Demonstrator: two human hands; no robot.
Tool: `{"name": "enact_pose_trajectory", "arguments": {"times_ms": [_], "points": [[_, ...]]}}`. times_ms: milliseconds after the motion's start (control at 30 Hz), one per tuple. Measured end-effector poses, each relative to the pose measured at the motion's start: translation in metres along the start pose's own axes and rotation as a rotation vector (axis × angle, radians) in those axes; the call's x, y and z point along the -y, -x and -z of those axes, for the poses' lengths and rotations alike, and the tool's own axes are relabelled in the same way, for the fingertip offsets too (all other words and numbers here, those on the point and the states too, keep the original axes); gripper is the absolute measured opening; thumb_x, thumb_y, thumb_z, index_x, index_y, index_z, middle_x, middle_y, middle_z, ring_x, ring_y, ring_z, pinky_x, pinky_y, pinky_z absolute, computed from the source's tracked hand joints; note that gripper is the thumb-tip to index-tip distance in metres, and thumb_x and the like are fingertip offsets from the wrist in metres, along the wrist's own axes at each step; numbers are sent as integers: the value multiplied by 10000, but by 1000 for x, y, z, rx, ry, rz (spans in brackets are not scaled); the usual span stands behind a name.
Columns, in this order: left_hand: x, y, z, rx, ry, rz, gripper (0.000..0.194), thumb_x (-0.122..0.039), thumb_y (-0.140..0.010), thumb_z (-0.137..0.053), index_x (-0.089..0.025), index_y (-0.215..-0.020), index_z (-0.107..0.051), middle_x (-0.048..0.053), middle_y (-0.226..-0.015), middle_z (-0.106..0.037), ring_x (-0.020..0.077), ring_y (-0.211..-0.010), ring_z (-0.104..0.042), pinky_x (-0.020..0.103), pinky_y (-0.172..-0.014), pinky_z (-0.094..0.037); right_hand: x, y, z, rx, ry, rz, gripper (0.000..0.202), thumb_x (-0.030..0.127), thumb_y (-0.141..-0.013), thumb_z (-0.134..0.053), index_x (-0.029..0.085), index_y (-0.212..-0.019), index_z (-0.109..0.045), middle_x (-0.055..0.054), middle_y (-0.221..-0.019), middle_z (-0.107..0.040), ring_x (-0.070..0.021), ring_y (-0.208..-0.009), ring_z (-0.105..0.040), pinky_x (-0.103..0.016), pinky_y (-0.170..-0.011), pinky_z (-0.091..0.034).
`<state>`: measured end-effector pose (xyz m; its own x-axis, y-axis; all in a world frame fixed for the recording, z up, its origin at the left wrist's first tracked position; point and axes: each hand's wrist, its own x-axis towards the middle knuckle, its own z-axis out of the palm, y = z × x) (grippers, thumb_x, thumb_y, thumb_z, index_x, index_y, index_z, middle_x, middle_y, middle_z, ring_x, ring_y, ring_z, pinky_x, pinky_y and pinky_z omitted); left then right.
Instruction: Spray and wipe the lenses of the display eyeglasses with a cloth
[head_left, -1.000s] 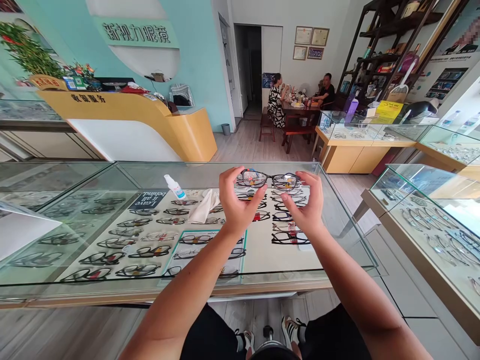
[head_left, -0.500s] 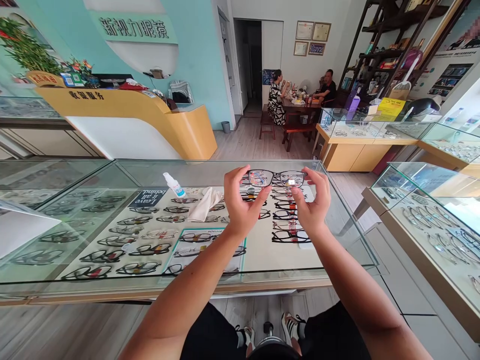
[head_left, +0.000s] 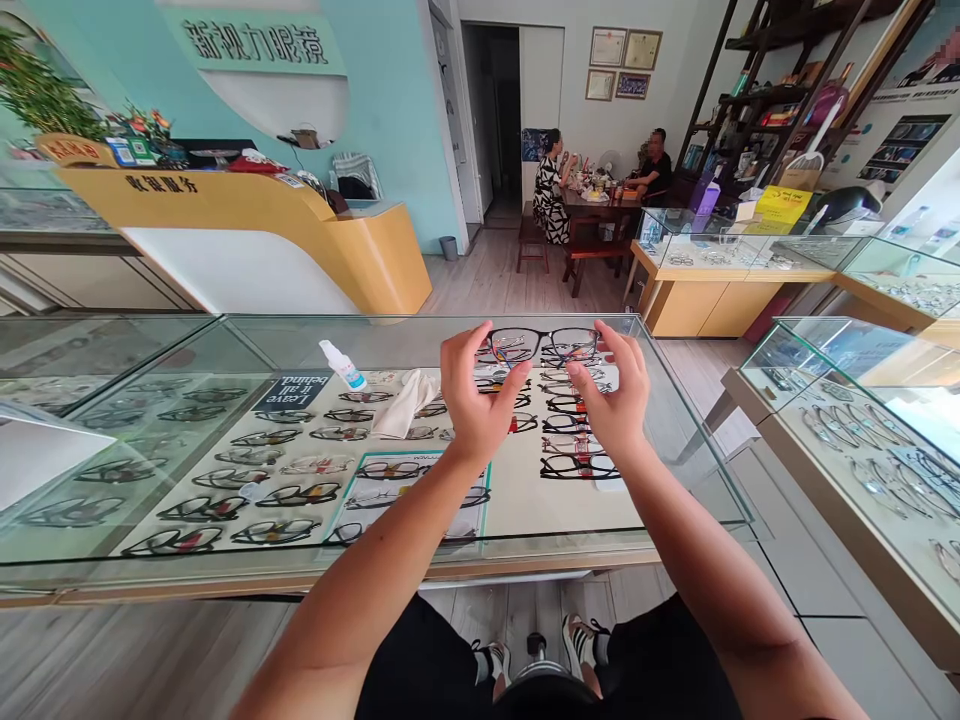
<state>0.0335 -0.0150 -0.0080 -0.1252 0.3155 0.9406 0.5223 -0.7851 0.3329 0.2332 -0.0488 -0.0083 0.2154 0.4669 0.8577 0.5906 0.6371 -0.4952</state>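
Observation:
Both my hands hold a pair of dark-framed eyeglasses (head_left: 543, 336) up above the glass display counter (head_left: 517, 510). My left hand (head_left: 480, 395) pinches the frame's left end between thumb and fingers. At the other end, my right hand (head_left: 615, 390) grips it the same way. Through the clear lenses some of the frames below show. To the left, a white cloth (head_left: 406, 405) lies crumpled on the counter, and a white spray bottle (head_left: 343, 366) with a blue label is beyond it.
Rows of eyeglasses (head_left: 285, 495) fill the case under the glass. A second display case (head_left: 847, 440) stands at the right. Past the counter are a yellow-and-white desk (head_left: 300, 240) and two people (head_left: 553, 190) seated at a dark table (head_left: 592, 207).
The eyeglasses and both hands have shifted slightly left and up in view, and the lenses are tilted a little differently. Both hands keep their hold.

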Motion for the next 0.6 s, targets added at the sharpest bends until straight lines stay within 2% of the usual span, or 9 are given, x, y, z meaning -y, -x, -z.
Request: {"name": "enact_pose_trajectory", "arguments": {"times_ms": [200, 367, 500, 600], "points": [[7, -7, -5, -22, -9, -17, 608, -576, -1071, -745, -278, -1586, -623, 129, -1379, -752, 297, -1248, -725, 458, -1004, -614, 3, -8, -2, 0, -38, -11, 524, 538, -1075, -737, 358, -1559, -647, -117, -1315, -749, -320, -1131, -713, -586, -1003, -642], [11, -31, -19, -62, 45, -13, 686, -616, -1076, -714, -296, -1658, -544, 137, -1442, -732, 323, -1314, -729, 490, -1043, -610, 6, -32, -6, -8, -36, 27, 537, 560, -1098, -695, 366, -1592, -616, -137, -1437, -709, -330, -1187, -711, -593, -1023, -651], [9, -49, -31, -104, 45, -14, 651, -649, -1091, -660, -302, -1628, -537, 144, -1489, -710, 330, -1353, -730, 525, -1080, -611, 10, -53, -10, -49, -51, 80, 601, 586, -1117, -638, 388, -1676, -545, -148, -1515, -668, -363, -1297, -683, -626, -1063, -640], [4, -52, -37, -139, 25, -53, 613, -625, -1120, -612, -310, -1635, -503, 145, -1519, -695, 323, -1390, -718, 528, -1095, -615, 12, -56, -15, -78, -62, 93, 652, 588, -1132, -587, 416, -1748, -457, -154, -1597, -618, -399, -1412, -629, -668, -1085, -627]]}}
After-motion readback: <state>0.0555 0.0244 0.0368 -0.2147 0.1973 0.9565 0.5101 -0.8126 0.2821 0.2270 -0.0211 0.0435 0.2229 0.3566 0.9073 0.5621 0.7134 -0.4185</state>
